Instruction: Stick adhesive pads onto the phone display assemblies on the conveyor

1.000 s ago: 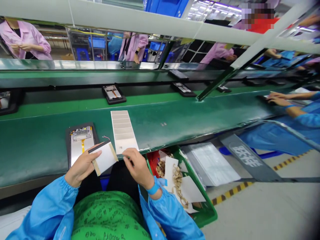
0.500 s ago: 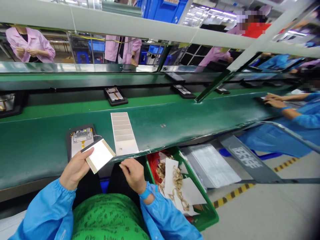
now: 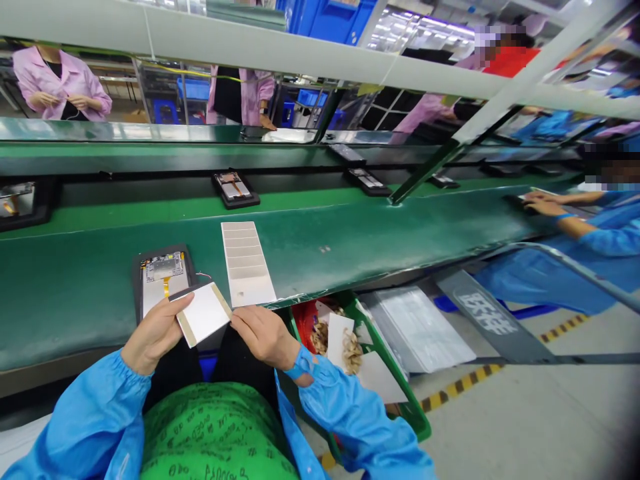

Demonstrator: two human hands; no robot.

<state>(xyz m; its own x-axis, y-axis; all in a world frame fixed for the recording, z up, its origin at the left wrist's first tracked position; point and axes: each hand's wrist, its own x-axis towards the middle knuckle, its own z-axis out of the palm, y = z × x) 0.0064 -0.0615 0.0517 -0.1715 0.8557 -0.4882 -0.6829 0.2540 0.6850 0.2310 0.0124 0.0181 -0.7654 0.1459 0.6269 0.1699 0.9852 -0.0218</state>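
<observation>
Head view: left grip (image 3: 154, 333) holds a white pack (image 3: 205, 313); whether the right grip (image 3: 265, 335) (fingertips indistinct) pinches it, I cannot tell.

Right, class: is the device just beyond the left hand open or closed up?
Open. The device shows its circuit board and yellow ribbon bare, with no cover over them.

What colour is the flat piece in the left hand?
The flat piece is white, with tan strips and a dark edge; best: head view.
</observation>
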